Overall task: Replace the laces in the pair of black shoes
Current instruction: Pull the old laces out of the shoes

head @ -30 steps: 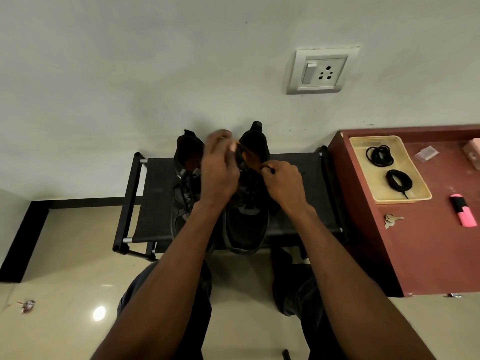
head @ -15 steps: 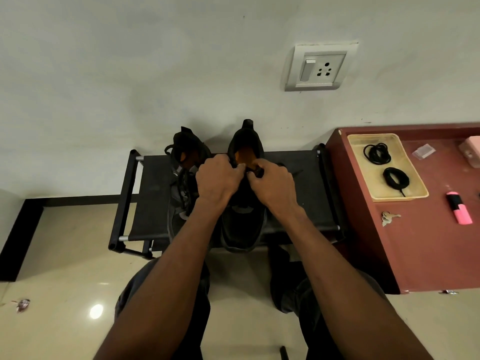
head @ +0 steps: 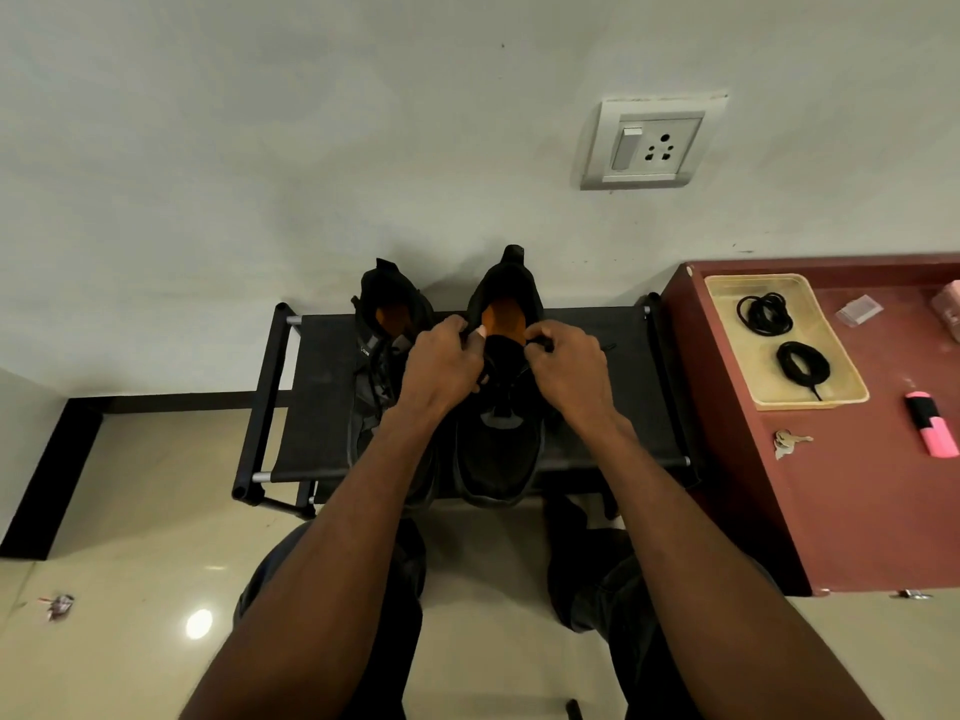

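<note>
Two black shoes with orange insoles stand side by side on a low black rack (head: 317,407), heels toward the wall. The right shoe (head: 501,449) is between my hands. My left hand (head: 441,371) pinches the lace at the left side of the shoe's opening. My right hand (head: 569,374) pinches the black lace (head: 543,346) at the right side of the opening. The left shoe (head: 382,350) stands untouched with its lace in place. Two coiled black laces (head: 766,314) (head: 802,363) lie in a yellow tray (head: 727,298) on the red cabinet.
The red cabinet (head: 857,501) stands right of the rack and carries keys (head: 787,443), a pink highlighter (head: 932,431) and a small clear packet (head: 860,309). A wall socket (head: 652,142) is above. My knees rest on the shiny floor, and a bit of litter (head: 58,606) lies at left.
My left hand has dropped from above the shoe opening to its left edge, and both hands have moved apart to either side of the right shoe's opening.
</note>
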`<state>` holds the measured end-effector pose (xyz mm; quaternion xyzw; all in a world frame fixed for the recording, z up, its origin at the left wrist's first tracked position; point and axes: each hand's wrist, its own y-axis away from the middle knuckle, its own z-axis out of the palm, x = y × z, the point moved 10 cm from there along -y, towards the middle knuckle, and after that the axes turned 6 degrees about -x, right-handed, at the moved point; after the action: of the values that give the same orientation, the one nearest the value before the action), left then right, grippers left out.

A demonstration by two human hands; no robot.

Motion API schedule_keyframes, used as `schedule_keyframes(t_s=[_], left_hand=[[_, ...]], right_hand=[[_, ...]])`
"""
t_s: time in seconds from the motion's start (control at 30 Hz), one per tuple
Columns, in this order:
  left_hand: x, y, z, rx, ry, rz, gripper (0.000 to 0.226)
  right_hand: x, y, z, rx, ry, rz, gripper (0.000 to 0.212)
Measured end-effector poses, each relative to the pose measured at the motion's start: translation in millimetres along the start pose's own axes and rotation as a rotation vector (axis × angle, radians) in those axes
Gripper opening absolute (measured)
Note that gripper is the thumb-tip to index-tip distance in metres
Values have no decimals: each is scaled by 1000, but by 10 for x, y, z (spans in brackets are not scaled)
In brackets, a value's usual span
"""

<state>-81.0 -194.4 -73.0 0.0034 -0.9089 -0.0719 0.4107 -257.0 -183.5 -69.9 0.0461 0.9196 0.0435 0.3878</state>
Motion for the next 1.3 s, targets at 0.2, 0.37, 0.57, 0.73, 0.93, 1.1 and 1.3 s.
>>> schedule_keyframes(t_s=[0.2,0.37,0.57,0.73,0.93,1.1,1.3], left_hand=[[282,41,-48,114,-222,197,32],[247,11,366,-236,-314,240,25],[202,8,310,-275,-151,253,13],[132,140,138,-102,272,158,31],[-290,236,259,56,1122,-240,26],[-105,271,33,149,585,-67,20],[407,141,289,-123,-239,340,42]], right_hand=[[-75,22,56,-55,-29,-48,26],[6,-42,10,-70,-99,-28,19],[8,-36,-3,-51,-94,-26,17],[76,-44,6,-32,-128,8,15],[3,-33,2,-15,-84,-13,17],[-36,-24,3,-14,-24,-40,19],[-117,-28,3,-23,34,-94,23]])
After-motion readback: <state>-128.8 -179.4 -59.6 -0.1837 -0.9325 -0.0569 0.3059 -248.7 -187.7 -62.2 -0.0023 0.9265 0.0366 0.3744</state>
